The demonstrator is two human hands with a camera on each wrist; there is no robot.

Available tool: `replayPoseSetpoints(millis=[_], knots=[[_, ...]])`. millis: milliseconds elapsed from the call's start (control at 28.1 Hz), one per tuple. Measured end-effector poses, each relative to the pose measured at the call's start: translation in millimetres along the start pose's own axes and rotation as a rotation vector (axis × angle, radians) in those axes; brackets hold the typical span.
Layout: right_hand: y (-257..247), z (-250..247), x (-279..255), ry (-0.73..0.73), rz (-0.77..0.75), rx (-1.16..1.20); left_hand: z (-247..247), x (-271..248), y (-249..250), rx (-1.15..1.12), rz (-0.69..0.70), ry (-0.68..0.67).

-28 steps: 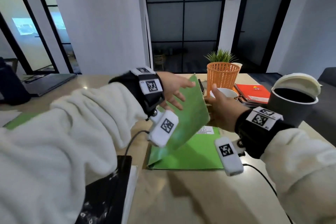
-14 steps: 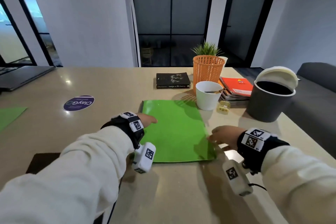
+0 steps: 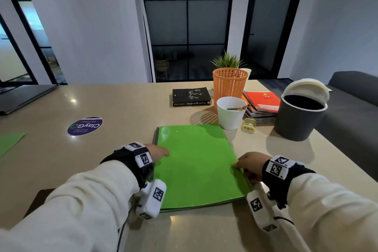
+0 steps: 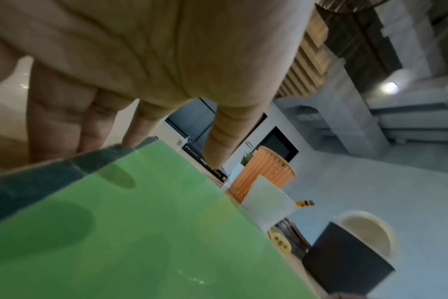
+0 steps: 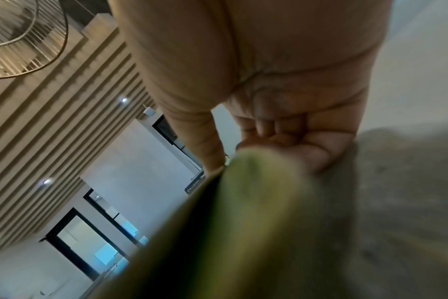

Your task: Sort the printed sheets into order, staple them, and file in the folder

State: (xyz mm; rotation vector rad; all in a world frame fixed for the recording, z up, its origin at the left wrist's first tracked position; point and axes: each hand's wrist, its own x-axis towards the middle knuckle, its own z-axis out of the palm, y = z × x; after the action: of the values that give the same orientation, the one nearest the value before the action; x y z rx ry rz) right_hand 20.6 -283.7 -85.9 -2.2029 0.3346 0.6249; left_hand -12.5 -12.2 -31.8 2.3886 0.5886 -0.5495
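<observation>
Right hand (image 3: 250, 164) pinches the folder's (image 3: 196, 161) right edge; left hand (image 3: 158, 152), fingers straight, rests at its left edge.

Hidden under the closed cover

Beside the right hand (image 5: 281, 85), the green folder (image 5: 243, 212) blurs; its contents stay hidden, and the left hand's (image 4: 146, 50) fingertips disappear behind its edge.

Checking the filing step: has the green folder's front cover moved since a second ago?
Yes. The green folder cover, raised then, now lies shut, flat on the table.
</observation>
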Motion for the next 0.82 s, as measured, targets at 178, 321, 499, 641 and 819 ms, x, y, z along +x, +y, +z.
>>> replayPoseSetpoints(millis=[178,321,499,641,819], knots=[[17,-7,-13,-0.083,-0.009,-0.11,12,-20,-1,0.194,-0.018,-0.065],[30,-13,-28,-0.084,0.001,-0.196,17,-37,-6,0.013,-0.086,-0.106],[53,-17,-54,-0.078,0.041,-0.223,26,-54,-17,-0.055,-0.106,-0.17],[63,-22,-71,-0.094,0.074,-0.267,32,-72,-19,-0.041,-0.122,-0.118],[52,-29,-95,-0.104,0.052,-0.3,21,-82,-10,0.052,-0.01,-0.059]])
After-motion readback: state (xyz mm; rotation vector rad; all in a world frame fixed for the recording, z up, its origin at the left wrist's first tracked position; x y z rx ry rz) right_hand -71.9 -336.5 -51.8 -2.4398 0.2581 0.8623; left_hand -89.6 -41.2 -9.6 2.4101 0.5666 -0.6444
